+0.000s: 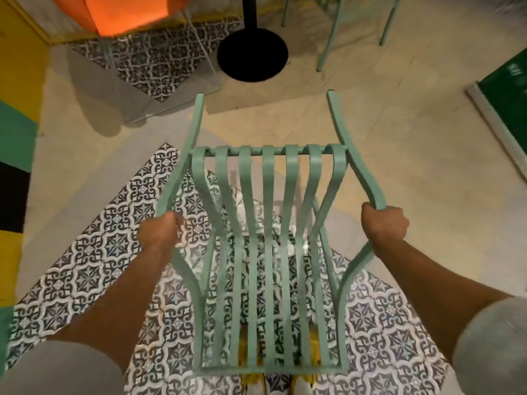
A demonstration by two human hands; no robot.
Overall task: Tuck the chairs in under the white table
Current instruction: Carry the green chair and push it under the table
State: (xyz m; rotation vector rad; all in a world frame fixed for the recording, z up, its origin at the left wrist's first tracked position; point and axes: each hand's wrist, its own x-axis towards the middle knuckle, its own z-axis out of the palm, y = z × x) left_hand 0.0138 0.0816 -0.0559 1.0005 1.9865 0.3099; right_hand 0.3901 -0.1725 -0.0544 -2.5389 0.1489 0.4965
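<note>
A mint-green metal chair (268, 223) with a slatted seat and back fills the middle of the view, seen from above. My left hand (159, 232) is closed around its left armrest. My right hand (383, 222) grips the right armrest. The chair's front points away from me toward a black round table base (252, 57) and its black post (250, 10). The tabletop itself is out of view.
An orange seat (119, 12) on thin pale legs stands at the far left. Mint-green legs of another chair (330, 38) stand at the far right. Patterned tiles (94, 260) lie below me. A dark green panel (510, 89) is at the right edge.
</note>
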